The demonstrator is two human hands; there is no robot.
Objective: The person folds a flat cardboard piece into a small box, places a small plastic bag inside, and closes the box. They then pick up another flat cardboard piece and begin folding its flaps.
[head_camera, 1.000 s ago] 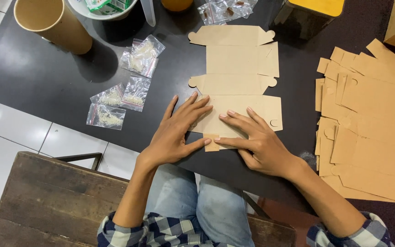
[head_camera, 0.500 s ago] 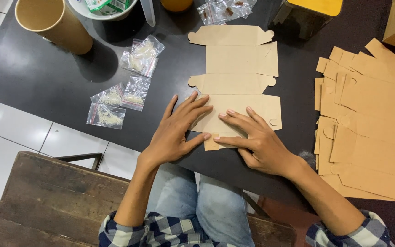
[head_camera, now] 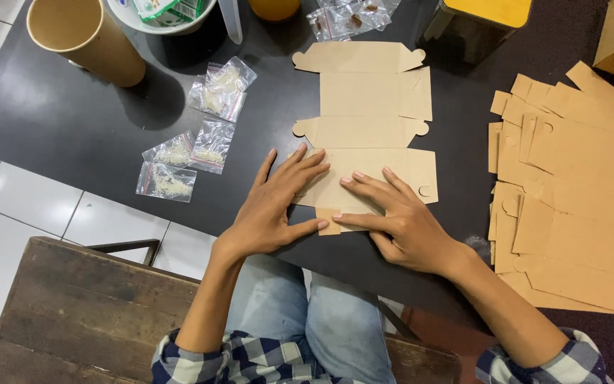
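A flat, unfolded brown cardboard box blank (head_camera: pixel 367 107) lies on the black table (head_camera: pixel 87 135), stretching away from me. My left hand (head_camera: pixel 278 206) presses flat on the blank's near left corner, fingers spread. My right hand (head_camera: pixel 396 217) rests palm down on the near edge beside it, thumb and forefinger along the small bottom flap. Both hands push the card down; neither grips it.
A stack of more flat blanks (head_camera: pixel 577 192) fills the table's right side. Several small clear bags (head_camera: pixel 193 142) lie to the left. A brown paper cup (head_camera: pixel 83 35), a white bowl (head_camera: pixel 165 18) and a yellow-lidded tin (head_camera: pixel 474 21) stand at the back. A wooden bench (head_camera: pixel 72 306) is below.
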